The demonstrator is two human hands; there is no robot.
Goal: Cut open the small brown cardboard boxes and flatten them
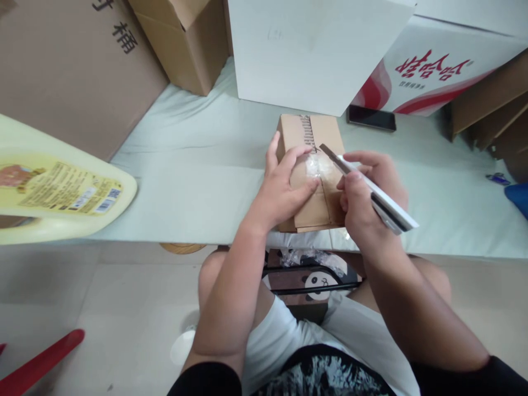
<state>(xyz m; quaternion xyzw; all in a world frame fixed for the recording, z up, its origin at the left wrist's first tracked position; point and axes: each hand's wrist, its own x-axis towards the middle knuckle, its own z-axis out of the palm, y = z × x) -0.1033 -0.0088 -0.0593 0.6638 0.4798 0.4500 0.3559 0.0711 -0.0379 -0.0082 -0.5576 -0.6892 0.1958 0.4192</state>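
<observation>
A small brown cardboard box (pixel 310 135) lies on the pale green table (pixel 198 176), its taped seam facing up. My left hand (pixel 284 184) rests flat on the box's left side, fingers spread, pressing it down. My right hand (pixel 365 192) is closed around a white utility knife (pixel 390 209). The knife's blade (pixel 329 152) points at the clear tape on the box's seam.
A black phone (pixel 371 117) lies behind the small box. A large white box (pixel 313 49), a red-printed carton (pixel 433 71) and brown cartons (pixel 74 71) line the back. A yellow jug (pixel 53 192) lies at the left edge. A red object (pixel 39 363) sits on the floor.
</observation>
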